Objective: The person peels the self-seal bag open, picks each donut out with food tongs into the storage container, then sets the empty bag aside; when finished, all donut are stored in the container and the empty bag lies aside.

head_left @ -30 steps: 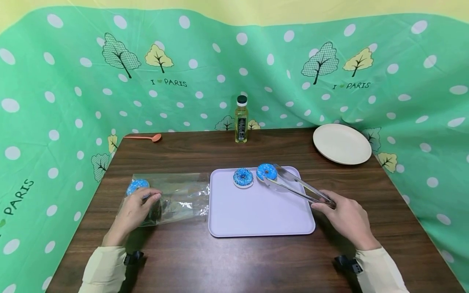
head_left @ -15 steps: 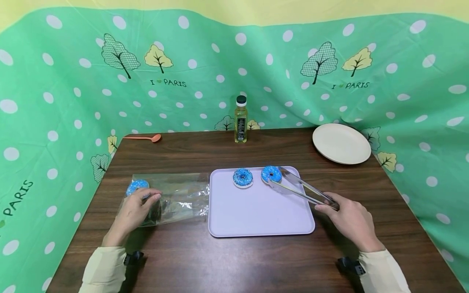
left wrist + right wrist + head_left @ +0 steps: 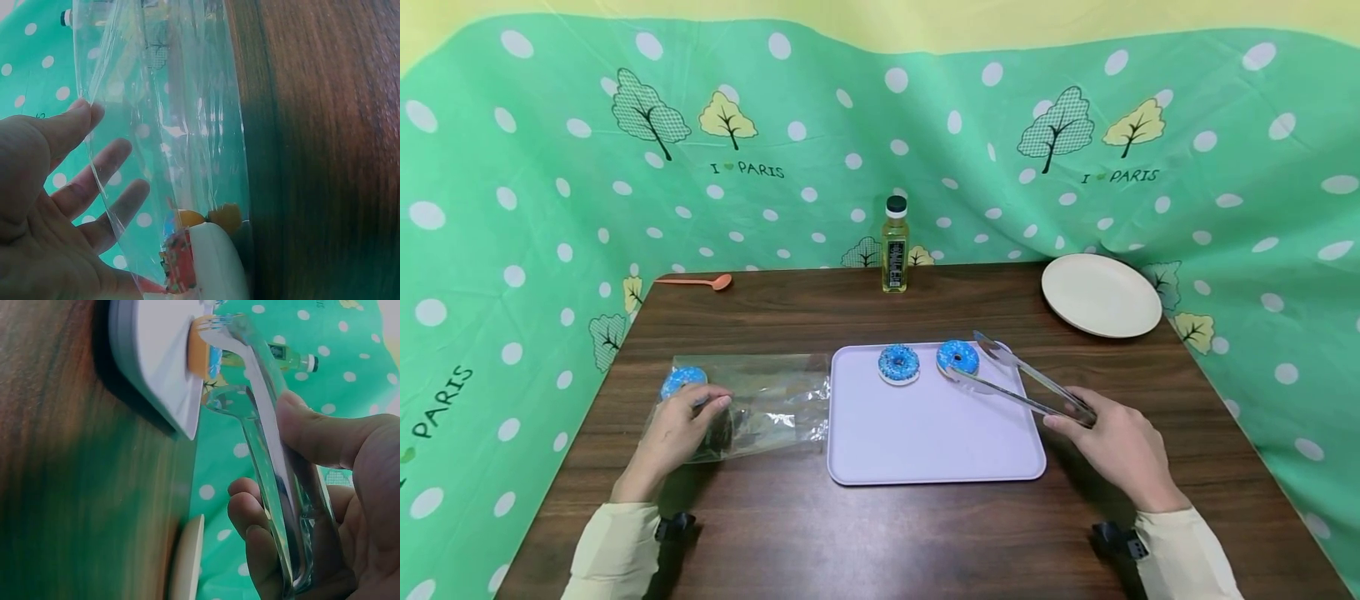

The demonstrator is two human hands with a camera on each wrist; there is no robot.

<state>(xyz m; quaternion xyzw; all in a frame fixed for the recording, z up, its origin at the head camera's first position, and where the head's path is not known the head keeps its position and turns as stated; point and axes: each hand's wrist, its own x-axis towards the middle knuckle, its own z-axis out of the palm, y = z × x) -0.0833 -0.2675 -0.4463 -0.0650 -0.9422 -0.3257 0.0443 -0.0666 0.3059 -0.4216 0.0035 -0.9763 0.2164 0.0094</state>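
Observation:
My left hand (image 3: 679,423) pinches the edge of a clear plastic bag (image 3: 782,392) between thumb and finger. A blue-iced donut (image 3: 681,380) lies at the bag's left end. In the left wrist view, a white rounded thing (image 3: 219,262) and orange pieces show inside. My right hand (image 3: 1122,450) holds metal serving tongs (image 3: 1003,355), with their tips spread apart at a blue donut (image 3: 945,354). The near fork-shaped tip is by its lower edge; the far tip stands clear of it. A second blue donut (image 3: 889,359) sits to its left on the lilac tray (image 3: 925,442).
A bottle of yellow oil (image 3: 895,258) stands behind the tray. An orange spoon (image 3: 720,282) lies at the back left of the dark wooden table (image 3: 887,533). A white oval plate (image 3: 1101,296) is at the back right. A green dotted cloth hangs behind.
The right donut has shifted a little rightward and toward me with the tongs. The tongs have since spread wider, their far tip coming off the donut. My left hand has stayed put.

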